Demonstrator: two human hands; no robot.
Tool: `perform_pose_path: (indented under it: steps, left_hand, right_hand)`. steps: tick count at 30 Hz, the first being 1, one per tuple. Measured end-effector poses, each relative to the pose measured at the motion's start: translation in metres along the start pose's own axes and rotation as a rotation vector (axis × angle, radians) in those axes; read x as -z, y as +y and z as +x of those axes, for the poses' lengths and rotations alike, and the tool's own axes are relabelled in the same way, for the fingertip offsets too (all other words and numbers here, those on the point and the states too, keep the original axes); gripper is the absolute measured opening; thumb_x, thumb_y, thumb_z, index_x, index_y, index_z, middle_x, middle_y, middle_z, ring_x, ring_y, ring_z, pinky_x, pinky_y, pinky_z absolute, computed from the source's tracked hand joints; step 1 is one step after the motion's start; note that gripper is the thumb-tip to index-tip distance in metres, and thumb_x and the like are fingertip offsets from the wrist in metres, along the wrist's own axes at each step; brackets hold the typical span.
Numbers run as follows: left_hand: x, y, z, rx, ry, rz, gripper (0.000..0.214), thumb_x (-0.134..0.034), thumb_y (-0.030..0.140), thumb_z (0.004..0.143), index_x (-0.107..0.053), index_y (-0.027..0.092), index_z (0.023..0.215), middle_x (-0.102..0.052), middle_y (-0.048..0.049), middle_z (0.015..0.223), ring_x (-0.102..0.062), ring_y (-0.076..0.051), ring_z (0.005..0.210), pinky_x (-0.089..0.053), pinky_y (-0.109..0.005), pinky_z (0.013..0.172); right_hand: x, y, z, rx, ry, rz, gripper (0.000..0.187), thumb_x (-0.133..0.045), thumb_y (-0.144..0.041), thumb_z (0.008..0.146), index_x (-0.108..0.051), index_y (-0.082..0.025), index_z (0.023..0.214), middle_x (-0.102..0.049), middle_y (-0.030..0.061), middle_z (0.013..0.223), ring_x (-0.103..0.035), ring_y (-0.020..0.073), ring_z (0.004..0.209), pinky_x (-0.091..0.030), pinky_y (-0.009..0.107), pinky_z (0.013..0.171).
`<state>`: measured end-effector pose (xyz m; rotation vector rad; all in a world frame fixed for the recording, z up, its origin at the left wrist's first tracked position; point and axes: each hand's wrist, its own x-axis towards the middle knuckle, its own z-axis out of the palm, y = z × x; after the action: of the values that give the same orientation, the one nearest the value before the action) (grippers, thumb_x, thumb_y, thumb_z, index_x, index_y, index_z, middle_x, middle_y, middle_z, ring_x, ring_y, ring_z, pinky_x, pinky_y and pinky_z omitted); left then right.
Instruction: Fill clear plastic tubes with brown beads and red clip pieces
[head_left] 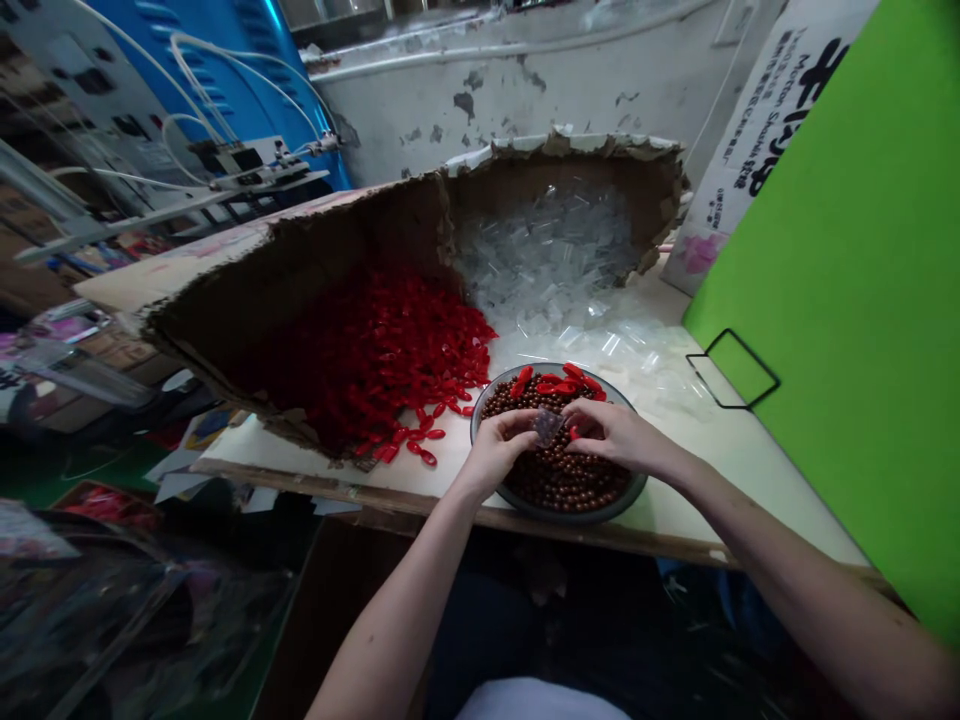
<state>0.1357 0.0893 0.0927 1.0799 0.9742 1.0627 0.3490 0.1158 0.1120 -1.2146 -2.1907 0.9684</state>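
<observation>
1. The left hand (491, 450) is curled, its fingers pinching a small clear bag (548, 426) just above the bowl.
2. The right hand (611, 436) comes in from the other side, fingers bent just beside the bag. I can't tell whether it grips anything.
3. The bowl (577, 518) lies under both hands, filled with brown beads (559, 480), with red pieces (559, 385) along its far side.
4. It sits near the edge of a white table (675, 510), touching a spill from a torn cardboard box (360, 255).
5. That box holds a red heap (382, 365) beside clear plastic pieces (547, 260).
6. A green board (840, 300) stands to the right.
</observation>
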Motion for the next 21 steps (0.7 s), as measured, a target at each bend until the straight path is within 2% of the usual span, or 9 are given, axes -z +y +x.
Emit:
perform_pose_path:
  steps: [4,9,16,19,21]
  left_hand:
    - [-0.001,0.003,-0.001,0.011,-0.018,-0.031,0.036,-0.071,0.017,0.065,-0.071,0.015,0.101,-0.073,-0.0071,0.101,-0.065,-0.02,0.093,-0.048,-0.035,0.09]
    - [-0.003,0.007,0.0,0.012,-0.06,-0.02,0.036,-0.072,0.017,0.065,-0.071,0.015,0.1,-0.073,-0.0064,0.1,-0.065,-0.021,0.093,-0.047,-0.037,0.093]
    - [0.002,0.001,0.001,0.037,-0.031,-0.043,0.036,-0.072,0.017,0.064,-0.071,0.016,0.099,-0.073,-0.0069,0.101,-0.065,-0.02,0.091,-0.048,-0.035,0.087]
    - [0.005,0.0,0.003,0.042,-0.013,-0.124,0.041,-0.075,0.019,0.063,-0.07,0.016,0.103,-0.072,-0.0073,0.101,-0.065,-0.019,0.088,-0.049,-0.034,0.085]
    - [0.005,0.002,0.003,0.028,-0.013,-0.173,0.043,-0.076,0.018,0.061,-0.069,0.017,0.104,-0.072,-0.007,0.1,-0.065,-0.019,0.089,-0.048,-0.034,0.087]
  right_hand:
    - [0.005,-0.011,-0.001,0.051,0.101,0.119,0.037,-0.065,-0.031,0.075,-0.058,-0.025,0.111,-0.066,0.0048,0.105,-0.064,0.0214,0.096,-0.05,0.037,0.084]
    - [0.01,-0.025,0.006,0.09,0.04,0.053,0.021,-0.064,-0.031,0.076,-0.062,-0.023,0.094,-0.067,0.0027,0.091,-0.063,0.0184,0.082,-0.05,0.032,0.075]
    - [0.012,-0.014,0.004,0.051,0.022,-0.032,0.012,-0.064,-0.033,0.077,-0.059,-0.023,0.08,-0.063,-0.0008,0.074,-0.057,0.0152,0.065,-0.044,0.029,0.062]
    - [0.014,-0.01,0.0,0.022,0.003,-0.042,0.015,-0.066,-0.036,0.075,-0.063,-0.022,0.081,-0.065,0.0009,0.079,-0.058,0.0167,0.067,-0.044,0.03,0.063]
    - [0.013,-0.012,-0.002,-0.005,0.037,-0.035,0.019,-0.067,-0.038,0.075,-0.065,-0.023,0.086,-0.067,0.0024,0.086,-0.06,0.0182,0.072,-0.046,0.031,0.066]
